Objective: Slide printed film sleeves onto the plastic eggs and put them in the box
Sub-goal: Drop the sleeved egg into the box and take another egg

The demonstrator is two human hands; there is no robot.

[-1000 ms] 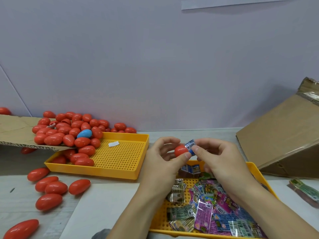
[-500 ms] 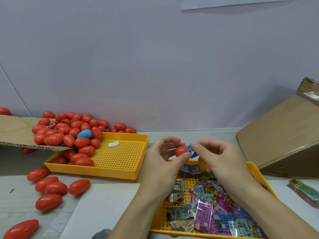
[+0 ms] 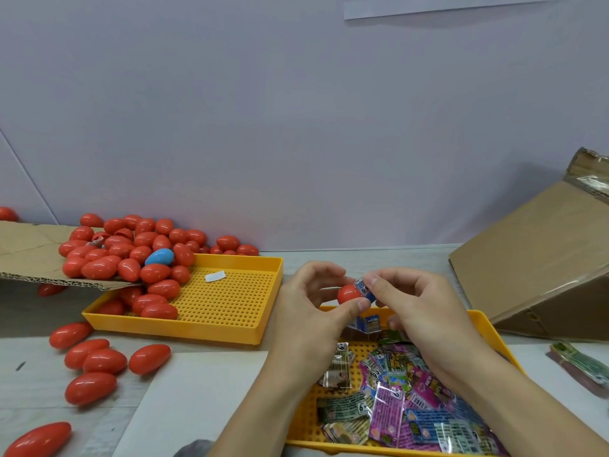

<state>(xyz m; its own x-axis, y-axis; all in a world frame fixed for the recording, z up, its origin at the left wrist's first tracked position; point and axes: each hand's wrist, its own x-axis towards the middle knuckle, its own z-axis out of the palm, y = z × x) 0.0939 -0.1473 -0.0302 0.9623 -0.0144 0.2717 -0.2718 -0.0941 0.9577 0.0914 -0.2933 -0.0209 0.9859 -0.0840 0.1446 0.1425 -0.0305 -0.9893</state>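
Note:
My left hand [image 3: 309, 308] pinches a red plastic egg [image 3: 348, 293] between thumb and fingers above the near tray. My right hand [image 3: 417, 308] pinches a blue printed film sleeve [image 3: 363, 287] that sits on the egg's right end. Below both hands a yellow tray [image 3: 487, 328] holds several flat printed sleeves [image 3: 395, 394]. A heap of red eggs [image 3: 131, 255] with one blue egg [image 3: 159, 257] spills from a cardboard flap [image 3: 29, 255] into a second yellow tray [image 3: 230, 305]. A tilted cardboard box [image 3: 540, 268] stands at the right.
Several loose red eggs [image 3: 99, 361] lie on the table at the left. A white sheet [image 3: 204, 397] lies in front of me. A wrapped bundle of sleeves [image 3: 583, 367] rests at the right edge. A pale wall closes the back.
The sleeve has slid a little further onto the egg's right end. Both hands have dropped slightly toward the near tray.

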